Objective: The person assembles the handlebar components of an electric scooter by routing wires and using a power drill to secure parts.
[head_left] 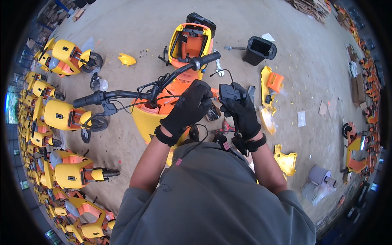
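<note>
Both my hands wear black gloves. In my right hand (241,113) is a black brake lever assembly (229,92), raised in front of me with its boxy mount upward and a thin black cable looping off it. The fingers wrap around its lower part and hide it. Just left of it, my left hand (191,104) is closed with the fingertips together; whatever it pinches is hidden. Beyond the hands stands a partly stripped yellow and orange scooter (148,122). Its black handlebar (175,75) slants across, with another brake lever (108,109) on the left end.
A black bin (258,51), a wrench (219,67) and yellow body panels (266,81) lie around on the concrete floor. Rows of yellow scooters (61,114) line the left side. A purple-grey drum (319,175) rests at lower right.
</note>
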Motion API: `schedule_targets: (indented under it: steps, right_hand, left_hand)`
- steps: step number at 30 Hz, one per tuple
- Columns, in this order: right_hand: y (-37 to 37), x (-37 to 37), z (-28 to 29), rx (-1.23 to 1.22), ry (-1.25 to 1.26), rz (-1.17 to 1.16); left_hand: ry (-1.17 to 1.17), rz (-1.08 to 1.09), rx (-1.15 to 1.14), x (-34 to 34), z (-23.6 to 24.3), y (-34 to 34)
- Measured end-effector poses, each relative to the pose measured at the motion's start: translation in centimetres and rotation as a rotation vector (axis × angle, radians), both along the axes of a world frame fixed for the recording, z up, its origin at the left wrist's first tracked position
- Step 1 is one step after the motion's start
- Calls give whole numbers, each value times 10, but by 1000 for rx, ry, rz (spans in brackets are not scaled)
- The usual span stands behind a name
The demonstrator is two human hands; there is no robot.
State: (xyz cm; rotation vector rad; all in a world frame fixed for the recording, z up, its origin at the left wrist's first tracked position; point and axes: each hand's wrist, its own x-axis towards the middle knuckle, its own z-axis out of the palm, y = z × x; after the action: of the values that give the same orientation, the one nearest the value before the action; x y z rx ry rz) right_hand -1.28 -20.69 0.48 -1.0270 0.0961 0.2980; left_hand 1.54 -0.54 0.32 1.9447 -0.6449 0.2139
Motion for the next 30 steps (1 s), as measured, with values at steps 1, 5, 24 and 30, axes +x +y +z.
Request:
schedule_targets:
  steps: [1,5,24,30]
  right_hand:
    - [0,0,-1,-1,3,-3]
    - [-2,-2,-4,-20,-16,-6]
    - [7,-3,13,-253,-30,2]
    - [19,-6,18,-349,-94,-57]
  left_hand:
    - [3,-3,-1,0,-1,0]
    - [53,6,18,-2,-2,-2]
    - [93,39,-30,-7,4,4]
    - [83,62,-23,-8,2,4]
